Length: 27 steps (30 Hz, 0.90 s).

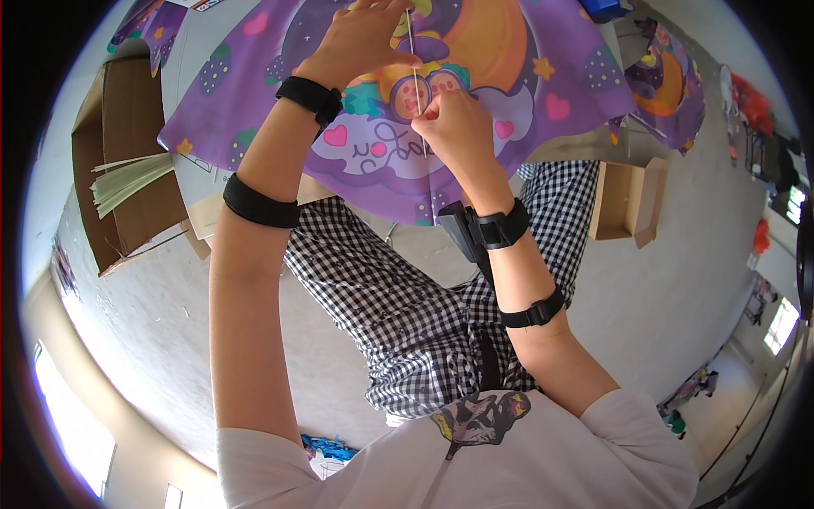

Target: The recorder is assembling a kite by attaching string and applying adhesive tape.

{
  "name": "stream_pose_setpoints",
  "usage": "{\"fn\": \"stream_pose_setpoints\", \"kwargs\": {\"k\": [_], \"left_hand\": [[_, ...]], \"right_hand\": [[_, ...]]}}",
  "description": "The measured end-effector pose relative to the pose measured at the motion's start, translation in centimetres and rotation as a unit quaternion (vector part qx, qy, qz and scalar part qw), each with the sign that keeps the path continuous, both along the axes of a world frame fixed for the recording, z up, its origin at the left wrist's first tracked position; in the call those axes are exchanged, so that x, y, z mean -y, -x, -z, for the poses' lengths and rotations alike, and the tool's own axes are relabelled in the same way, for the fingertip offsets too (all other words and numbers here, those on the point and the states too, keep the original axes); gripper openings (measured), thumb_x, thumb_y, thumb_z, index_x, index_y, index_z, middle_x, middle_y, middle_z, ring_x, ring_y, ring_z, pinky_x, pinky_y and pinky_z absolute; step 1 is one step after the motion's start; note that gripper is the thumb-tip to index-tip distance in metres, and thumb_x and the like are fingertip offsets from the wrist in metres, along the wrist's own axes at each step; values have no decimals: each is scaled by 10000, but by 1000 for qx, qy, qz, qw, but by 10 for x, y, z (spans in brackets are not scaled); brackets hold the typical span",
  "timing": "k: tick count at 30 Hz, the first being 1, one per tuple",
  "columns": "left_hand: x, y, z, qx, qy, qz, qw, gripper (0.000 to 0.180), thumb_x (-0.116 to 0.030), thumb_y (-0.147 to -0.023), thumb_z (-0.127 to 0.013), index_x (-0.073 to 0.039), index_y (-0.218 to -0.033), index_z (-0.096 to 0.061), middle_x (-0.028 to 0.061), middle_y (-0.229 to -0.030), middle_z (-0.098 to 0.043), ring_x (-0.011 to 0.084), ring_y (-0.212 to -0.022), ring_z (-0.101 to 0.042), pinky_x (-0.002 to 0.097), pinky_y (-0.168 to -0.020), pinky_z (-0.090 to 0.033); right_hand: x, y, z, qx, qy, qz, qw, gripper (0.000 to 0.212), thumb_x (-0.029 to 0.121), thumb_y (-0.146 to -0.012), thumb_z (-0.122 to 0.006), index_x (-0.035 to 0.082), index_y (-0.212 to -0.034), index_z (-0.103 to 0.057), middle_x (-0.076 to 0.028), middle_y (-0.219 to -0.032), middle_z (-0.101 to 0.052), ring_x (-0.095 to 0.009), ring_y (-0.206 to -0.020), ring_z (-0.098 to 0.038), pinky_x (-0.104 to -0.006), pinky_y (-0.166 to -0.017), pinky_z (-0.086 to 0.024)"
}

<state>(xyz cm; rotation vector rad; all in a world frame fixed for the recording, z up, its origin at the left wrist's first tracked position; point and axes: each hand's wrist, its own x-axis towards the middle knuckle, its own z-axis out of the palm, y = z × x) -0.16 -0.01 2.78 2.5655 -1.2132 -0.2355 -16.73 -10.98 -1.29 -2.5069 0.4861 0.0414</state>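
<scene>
A large purple printed sheet (pixel 560 81), with hearts, stars and an orange moon, lies spread out in front of me. Along its middle runs a thin white rod (pixel 413 51), roughly pointing away from me. My right hand (pixel 458 127) is closed in a pinch on the rod, near its closer end. Farther off, my left hand (pixel 365 38) rests on the sheet with fingers stretched out and thumb pointing toward the rod. Whether that thumb presses on the rod I cannot tell.
A brown cardboard box (pixel 123 93) stands at the left, with a bundle of pale thin strips (pixel 131 185) sticking out. On the right is a small open cardboard box (pixel 615 204). Another printed sheet (pixel 674 97) hangs beyond it. A blue object (pixel 604 8) sits at the far edge.
</scene>
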Motion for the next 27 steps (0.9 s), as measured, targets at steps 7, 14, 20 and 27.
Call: {"fn": "stream_pose_setpoints", "kwargs": {"k": [7,14,20,27], "left_hand": [[-8,-16,38,82,58,25,995,945,-451,-694,-842,-162,-1470,-387,78,-1340,-581,327,-1314,-466,556,-1011,-416],[6,-4,24,10,-2,-17,1000,1016,-459,-667,-861,-171,-1496,-348,68,-1362,-559,343,-1305,-471,531,-1010,-427],[0,-3,24,21,15,-19,999,1191,-473,-630,-887,-94,-1548,-229,106,-1326,-595,325,-1306,-486,510,-966,-435],[5,-5,18,14,29,-11,999,1257,-461,-617,-897,-68,-1563,-169,78,-1354,-589,309,-1308,-481,508,-954,-423]], "right_hand": [[-3,-3,-3,37,-11,12,999,174,174,-729,-712,27,-651,-661,-137,-647,-655,-305,-658,-663,-397,-618,-504],[19,6,-10,48,-81,-1,996,194,145,-800,-746,11,-908,-657,-153,-872,-668,-312,-827,-662,-392,-700,-514],[60,19,-17,197,41,-20,979,335,124,-819,-746,18,-1103,-604,-136,-1009,-649,-356,-930,-627,-444,-812,-494],[93,34,1,177,86,-37,980,523,127,-849,-710,-26,-1301,-495,-197,-1338,-523,-373,-1258,-505,-493,-1064,-408]]}}
